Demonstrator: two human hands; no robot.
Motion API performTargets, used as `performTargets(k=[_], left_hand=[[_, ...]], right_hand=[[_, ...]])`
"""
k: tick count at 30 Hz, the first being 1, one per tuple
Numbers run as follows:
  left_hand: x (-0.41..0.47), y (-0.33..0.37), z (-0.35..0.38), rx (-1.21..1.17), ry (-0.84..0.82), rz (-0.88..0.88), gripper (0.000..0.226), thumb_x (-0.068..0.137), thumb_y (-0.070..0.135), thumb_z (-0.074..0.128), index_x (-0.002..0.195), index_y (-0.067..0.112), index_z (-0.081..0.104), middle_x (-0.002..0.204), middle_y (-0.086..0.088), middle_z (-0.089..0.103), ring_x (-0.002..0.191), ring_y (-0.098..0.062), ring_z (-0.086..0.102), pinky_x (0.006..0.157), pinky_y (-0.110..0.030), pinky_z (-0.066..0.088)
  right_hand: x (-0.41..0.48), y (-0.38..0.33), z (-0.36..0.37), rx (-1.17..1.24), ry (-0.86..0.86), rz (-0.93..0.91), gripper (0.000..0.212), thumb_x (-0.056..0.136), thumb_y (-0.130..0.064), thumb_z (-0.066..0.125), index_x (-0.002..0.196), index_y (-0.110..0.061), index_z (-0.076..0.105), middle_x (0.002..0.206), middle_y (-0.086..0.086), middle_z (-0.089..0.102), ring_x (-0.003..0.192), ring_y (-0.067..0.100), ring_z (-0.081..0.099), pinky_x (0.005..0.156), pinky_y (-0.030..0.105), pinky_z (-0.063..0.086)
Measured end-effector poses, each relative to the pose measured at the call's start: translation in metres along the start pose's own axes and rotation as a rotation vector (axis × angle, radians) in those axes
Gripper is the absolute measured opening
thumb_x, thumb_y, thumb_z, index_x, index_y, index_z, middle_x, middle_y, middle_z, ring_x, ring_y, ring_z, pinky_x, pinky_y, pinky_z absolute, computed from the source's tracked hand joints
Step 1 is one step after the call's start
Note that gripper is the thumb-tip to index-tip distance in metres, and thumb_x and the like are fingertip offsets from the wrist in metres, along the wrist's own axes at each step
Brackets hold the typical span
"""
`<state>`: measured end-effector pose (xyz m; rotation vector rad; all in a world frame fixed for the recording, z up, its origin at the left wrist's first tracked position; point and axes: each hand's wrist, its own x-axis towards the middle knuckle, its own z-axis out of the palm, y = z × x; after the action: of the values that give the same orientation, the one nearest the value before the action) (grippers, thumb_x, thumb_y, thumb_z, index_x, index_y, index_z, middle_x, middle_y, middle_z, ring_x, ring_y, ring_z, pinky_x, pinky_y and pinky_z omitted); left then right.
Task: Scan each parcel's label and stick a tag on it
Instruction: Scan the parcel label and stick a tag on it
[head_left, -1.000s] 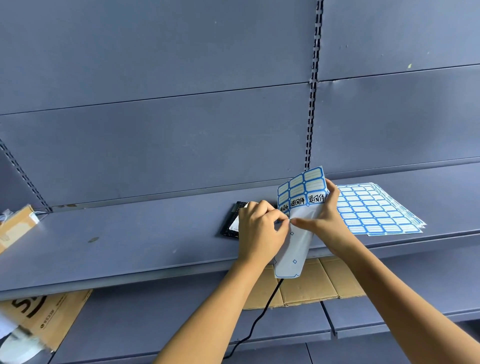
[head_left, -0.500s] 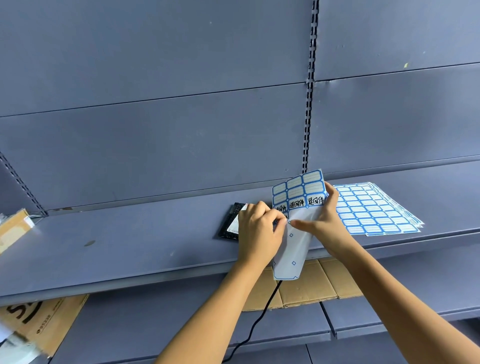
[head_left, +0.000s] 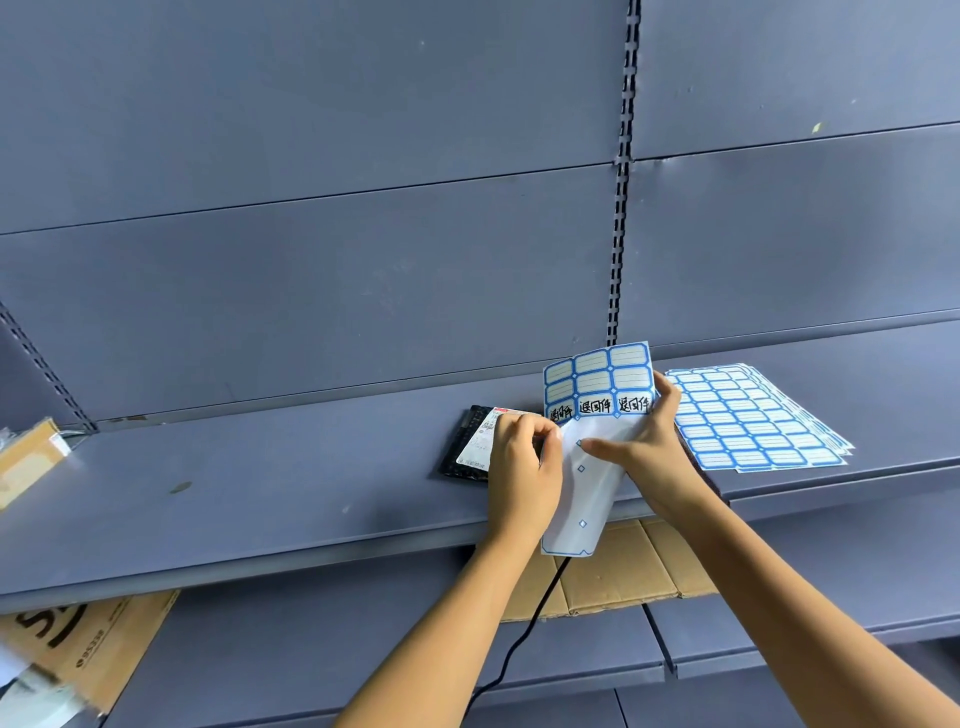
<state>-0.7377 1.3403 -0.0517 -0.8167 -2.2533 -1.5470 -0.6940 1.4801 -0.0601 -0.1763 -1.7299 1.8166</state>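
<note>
Now the right hand (head_left: 652, 457) grips the tag sheet (head_left: 597, 382) from behind, thumb across its front, holding it upright. The left hand (head_left: 522, 470) pinches its left edge with curled fingers, seemingly peeling a tag. The parcel (head_left: 474, 441) lies flat on the shelf (head_left: 260, 493) just beyond the left hand, label up, its long axis running roughly away. Spare sheets (head_left: 753, 415) lie right of the right hand.

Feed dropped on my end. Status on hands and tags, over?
Right hand holds tag sheet. Left hand pinches its edge. Parcel on shelf behind left hand. Nothing blocking.
</note>
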Motion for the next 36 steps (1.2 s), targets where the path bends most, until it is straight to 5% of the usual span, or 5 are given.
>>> performTargets(k=[11, 19, 23, 29, 36], left_hand=[[0.0, -0.004, 0.002, -0.008, 0.076, 0.044, 0.007, 0.09, 0.002, 0.052, 0.086, 0.003, 0.058, 0.092, 0.019, 0.039, 0.085, -0.01, 0.048, 0.078, -0.002, 0.033], [-0.001, -0.007, 0.006, -0.076, 0.091, -0.011, 0.008, 0.092, 0.004, 0.052, 0.085, 0.006, 0.056, 0.091, 0.005, 0.049, 0.086, -0.017, 0.053, 0.076, -0.014, 0.038], [0.0, -0.004, 0.008, -0.15, 0.103, -0.107, 0.013, 0.092, 0.005, 0.051, 0.084, 0.014, 0.053, 0.088, 0.01, 0.051, 0.081, -0.009, 0.052, 0.075, -0.018, 0.039], [0.001, -0.001, 0.009, -0.196, 0.085, -0.157, 0.011, 0.094, 0.007, 0.048, 0.086, 0.013, 0.052, 0.096, -0.005, 0.06, 0.077, 0.003, 0.054, 0.071, -0.013, 0.041], [0.0, 0.002, 0.012, -0.201, 0.066, -0.186, 0.009, 0.097, 0.01, 0.046, 0.089, 0.014, 0.049, 0.081, 0.016, 0.057, 0.077, 0.005, 0.054, 0.064, -0.009, 0.04]], right_hand=[[0.001, 0.003, 0.009, 0.122, 0.044, 0.081, 0.088, 0.052, 0.002, 0.076, 0.117, -0.037, 0.032, 0.134, 0.01, 0.048, 0.121, 0.031, 0.053, 0.095, 0.058, 0.046], [0.0, 0.001, 0.004, 0.121, 0.04, 0.078, 0.09, 0.053, 0.003, 0.076, 0.123, -0.032, 0.03, 0.132, 0.007, 0.05, 0.119, 0.031, 0.054, 0.093, 0.053, 0.049], [0.0, 0.002, -0.002, 0.13, 0.044, 0.095, 0.086, 0.053, 0.002, 0.076, 0.116, -0.039, 0.033, 0.131, 0.006, 0.051, 0.119, 0.031, 0.055, 0.093, 0.054, 0.049], [0.001, 0.002, -0.011, 0.123, 0.061, 0.119, 0.095, 0.053, 0.002, 0.076, 0.128, -0.03, 0.028, 0.132, 0.01, 0.051, 0.117, 0.033, 0.055, 0.093, 0.056, 0.049], [0.002, 0.004, -0.018, 0.102, 0.083, 0.144, 0.095, 0.058, 0.012, 0.078, 0.125, -0.033, 0.026, 0.132, 0.012, 0.051, 0.112, 0.029, 0.058, 0.09, 0.047, 0.051]])
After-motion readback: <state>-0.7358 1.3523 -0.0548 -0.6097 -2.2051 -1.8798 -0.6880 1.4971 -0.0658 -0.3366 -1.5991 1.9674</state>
